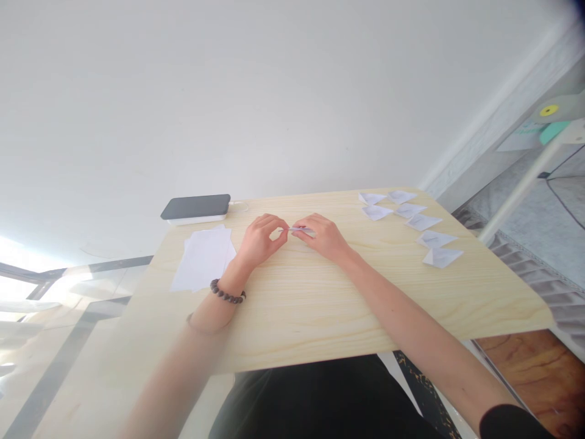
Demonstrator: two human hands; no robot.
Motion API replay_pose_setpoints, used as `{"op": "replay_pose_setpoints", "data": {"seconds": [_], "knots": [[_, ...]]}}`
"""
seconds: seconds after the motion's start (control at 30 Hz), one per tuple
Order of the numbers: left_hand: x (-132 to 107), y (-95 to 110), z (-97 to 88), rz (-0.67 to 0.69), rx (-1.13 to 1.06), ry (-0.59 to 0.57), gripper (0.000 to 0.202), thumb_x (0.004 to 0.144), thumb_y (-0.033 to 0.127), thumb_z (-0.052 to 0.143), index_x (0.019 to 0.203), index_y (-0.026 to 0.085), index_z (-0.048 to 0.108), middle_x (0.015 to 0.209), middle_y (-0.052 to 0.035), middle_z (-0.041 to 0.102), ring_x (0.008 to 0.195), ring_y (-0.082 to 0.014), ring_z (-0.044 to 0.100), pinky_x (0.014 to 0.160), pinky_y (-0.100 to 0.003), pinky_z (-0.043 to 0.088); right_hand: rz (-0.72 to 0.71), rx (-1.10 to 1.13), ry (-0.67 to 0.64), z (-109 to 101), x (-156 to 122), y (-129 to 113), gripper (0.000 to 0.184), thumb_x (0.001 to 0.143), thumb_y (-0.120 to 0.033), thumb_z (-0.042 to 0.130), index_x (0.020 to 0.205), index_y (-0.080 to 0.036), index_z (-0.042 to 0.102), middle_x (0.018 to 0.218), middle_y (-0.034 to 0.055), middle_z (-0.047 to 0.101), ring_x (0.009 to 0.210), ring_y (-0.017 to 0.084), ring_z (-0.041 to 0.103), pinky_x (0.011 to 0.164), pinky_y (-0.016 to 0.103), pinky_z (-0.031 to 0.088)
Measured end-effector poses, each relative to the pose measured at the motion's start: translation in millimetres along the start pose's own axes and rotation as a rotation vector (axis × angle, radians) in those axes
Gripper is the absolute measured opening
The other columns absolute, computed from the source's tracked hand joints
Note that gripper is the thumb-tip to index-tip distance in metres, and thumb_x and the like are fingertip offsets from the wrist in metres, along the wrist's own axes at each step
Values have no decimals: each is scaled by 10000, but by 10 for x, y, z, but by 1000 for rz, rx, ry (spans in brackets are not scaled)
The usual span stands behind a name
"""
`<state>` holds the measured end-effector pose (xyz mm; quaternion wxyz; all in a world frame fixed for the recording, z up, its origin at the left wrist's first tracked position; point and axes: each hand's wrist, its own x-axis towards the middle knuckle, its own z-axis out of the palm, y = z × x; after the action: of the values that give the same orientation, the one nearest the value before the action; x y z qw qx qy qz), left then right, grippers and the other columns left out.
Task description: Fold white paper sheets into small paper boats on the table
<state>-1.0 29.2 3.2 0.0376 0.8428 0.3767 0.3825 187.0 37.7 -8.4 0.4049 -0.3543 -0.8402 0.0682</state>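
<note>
A small folded piece of white paper (299, 229) is held edge-on above the middle of the table, so its full shape does not show. My left hand (265, 238) pinches its left end between thumb and forefinger. From the other side my right hand (322, 236) grips the same paper, fingers closed over most of it. Left of my left hand lies a loose stack of white paper sheets (203, 259). Several folded white paper shapes with pointed ends, such as this one (442, 257), lie along the right side of the table.
The light wooden table (292, 311) stands against a pale wall (274, 91). At its back left, a dark phone (196, 207) rests on a white box (196, 220), with a white cable (240, 206) beside it. A white pole (521, 186) rises past the table's right edge.
</note>
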Motion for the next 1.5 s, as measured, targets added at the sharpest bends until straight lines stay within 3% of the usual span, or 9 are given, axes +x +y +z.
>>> {"op": "replay_pose_setpoints", "data": {"seconds": [0.3,0.57,1.5], "knots": [[0,53,-14,13,-8,-21,115,767,195,520,850,195,600,854,-37,633,848,-173,555,792,-320,429,-58,-44,-15,34,-1,15,195,843,-328,478,816,-206,627,783,27,663,759,156,562,747,309,413],[4,41,-38,-24,31,-6,74,768,196,512,798,186,579,819,-25,623,812,-160,548,779,-306,421,64,-26,-42,-3,-9,-17,146,820,-307,514,821,-193,605,808,28,651,794,160,551,724,284,418],[1,38,-8,-5,66,-39,77,771,217,523,813,189,582,811,-16,627,824,-156,551,786,-302,408,35,-22,-77,9,-16,-2,173,832,-299,495,820,-197,633,809,25,666,778,158,556,737,283,411]]}}
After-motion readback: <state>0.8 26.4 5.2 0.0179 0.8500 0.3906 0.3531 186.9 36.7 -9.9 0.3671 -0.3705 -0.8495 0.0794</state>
